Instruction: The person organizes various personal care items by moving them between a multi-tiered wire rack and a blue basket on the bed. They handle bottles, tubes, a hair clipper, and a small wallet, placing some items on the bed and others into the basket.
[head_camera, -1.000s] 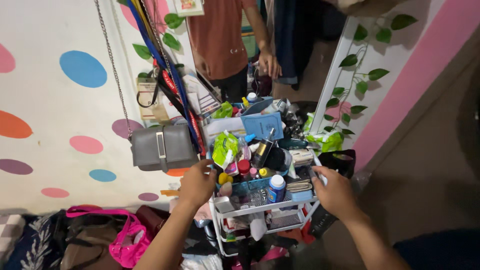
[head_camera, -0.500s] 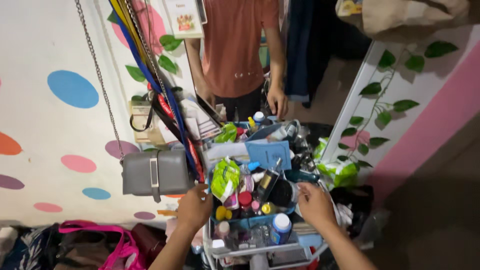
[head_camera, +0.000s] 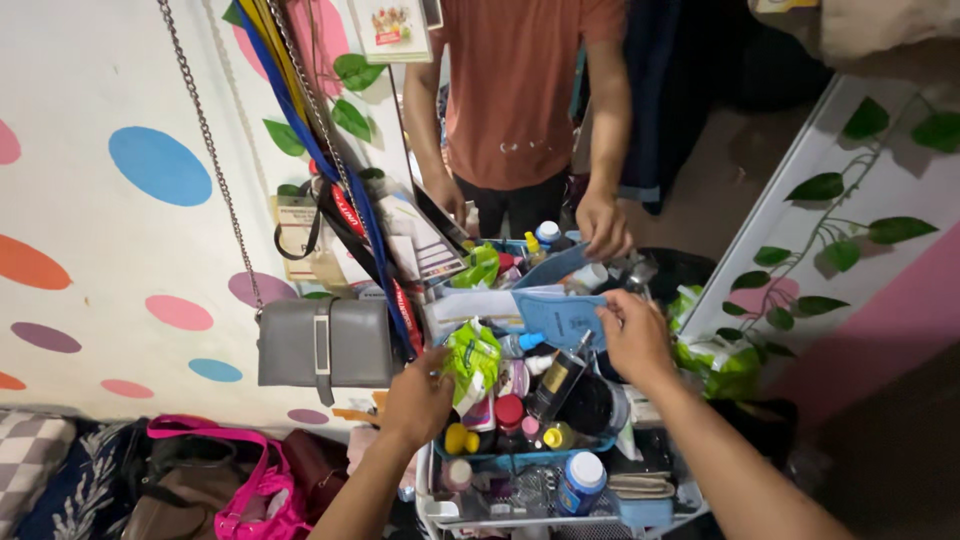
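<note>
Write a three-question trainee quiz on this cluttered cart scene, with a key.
1. True or false: the right hand touches the blue booklet.
2. The left hand is nearest which item? A) grey handbag B) green packet C) pink bag
3. What colour is the lid of the white bottle at the cart's front?

Key: 1 true; 2 B; 3 white.

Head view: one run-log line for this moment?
left hand: on green pouch | right hand: fingers pinch blue paper booklet | below: cluttered blue plastic basket
</note>
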